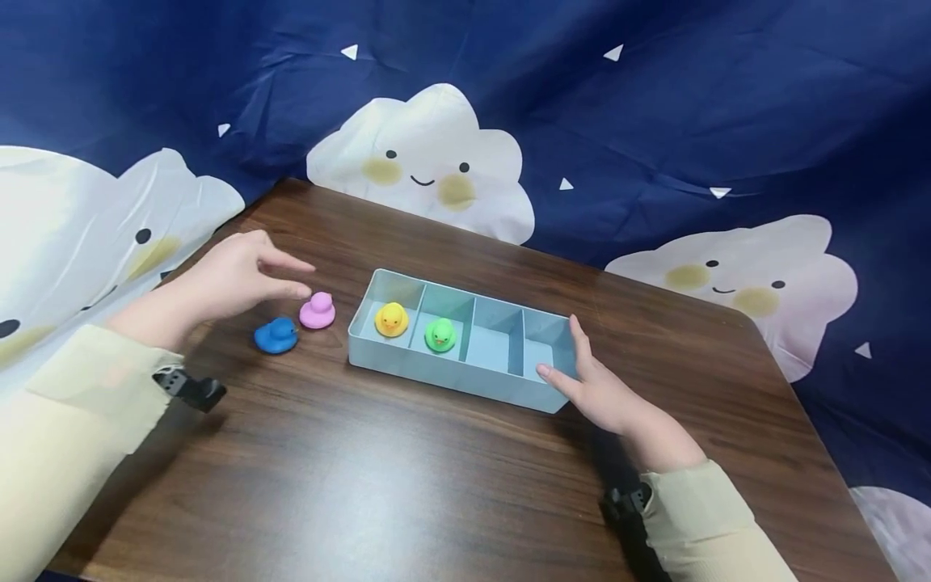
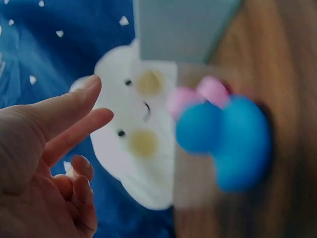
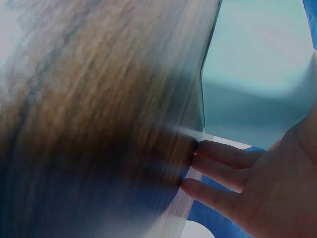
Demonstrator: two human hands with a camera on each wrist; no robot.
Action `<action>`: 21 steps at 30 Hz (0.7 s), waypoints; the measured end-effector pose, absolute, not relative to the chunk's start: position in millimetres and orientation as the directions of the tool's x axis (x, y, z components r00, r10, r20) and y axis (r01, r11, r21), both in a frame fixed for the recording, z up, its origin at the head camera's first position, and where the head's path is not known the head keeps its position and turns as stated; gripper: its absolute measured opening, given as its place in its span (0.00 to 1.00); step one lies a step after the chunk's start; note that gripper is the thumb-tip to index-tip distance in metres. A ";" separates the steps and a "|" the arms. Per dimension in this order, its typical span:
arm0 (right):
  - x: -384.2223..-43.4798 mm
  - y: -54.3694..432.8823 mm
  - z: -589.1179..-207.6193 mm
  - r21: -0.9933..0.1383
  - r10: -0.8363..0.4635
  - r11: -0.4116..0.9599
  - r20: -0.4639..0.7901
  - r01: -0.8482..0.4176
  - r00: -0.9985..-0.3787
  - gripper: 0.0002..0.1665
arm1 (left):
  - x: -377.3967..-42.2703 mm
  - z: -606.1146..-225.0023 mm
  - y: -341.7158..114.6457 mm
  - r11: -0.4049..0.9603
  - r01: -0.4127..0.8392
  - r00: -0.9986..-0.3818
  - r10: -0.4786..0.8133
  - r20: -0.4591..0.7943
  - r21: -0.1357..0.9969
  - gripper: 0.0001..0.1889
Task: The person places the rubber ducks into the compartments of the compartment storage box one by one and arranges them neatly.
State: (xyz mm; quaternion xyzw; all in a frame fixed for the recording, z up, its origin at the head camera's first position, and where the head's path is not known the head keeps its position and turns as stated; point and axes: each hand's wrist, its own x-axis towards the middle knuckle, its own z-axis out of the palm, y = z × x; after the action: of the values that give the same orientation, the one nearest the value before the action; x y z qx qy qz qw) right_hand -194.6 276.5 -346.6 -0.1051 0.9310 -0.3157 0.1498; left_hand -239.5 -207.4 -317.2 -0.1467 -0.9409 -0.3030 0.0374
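Note:
My left hand (image 1: 243,275) hovers at the left of the table, its thumb and index finger held apart and nothing between them. The thumb tip is right by a pink rubber duck (image 1: 318,311). A blue rubber duck (image 1: 276,335) sits below that hand, large in the left wrist view. My right hand (image 1: 600,388) rests at the right end of a pale blue divided tray (image 1: 451,370), thumb over the near rim, other fingers extended along the end. A yellow duck (image 1: 391,320) sits in the leftmost compartment and a green duck (image 1: 440,335) in the one beside it.
The dark wooden table (image 1: 349,485) carries the tray and ducks. Behind it hangs a navy cloth (image 1: 567,105) printed with smiling clouds, also along the left and right sides. Black straps with small devices (image 1: 191,388) sit on both wrists.

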 end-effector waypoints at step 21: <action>-194.0 278.0 -344.9 -0.625 -0.293 0.774 -0.211 -0.102 -0.933 0.59 | -213.5 -360.2 -231.2 0.806 0.252 -0.965 0.251 0.077 0.536 0.24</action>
State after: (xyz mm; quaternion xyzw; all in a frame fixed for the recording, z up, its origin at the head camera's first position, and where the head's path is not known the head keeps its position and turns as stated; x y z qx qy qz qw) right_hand -194.0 278.0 -344.9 -0.1061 0.9298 -0.3190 0.1498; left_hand -213.5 -231.2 -360.2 -0.1326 -0.9501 -0.2823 0.0011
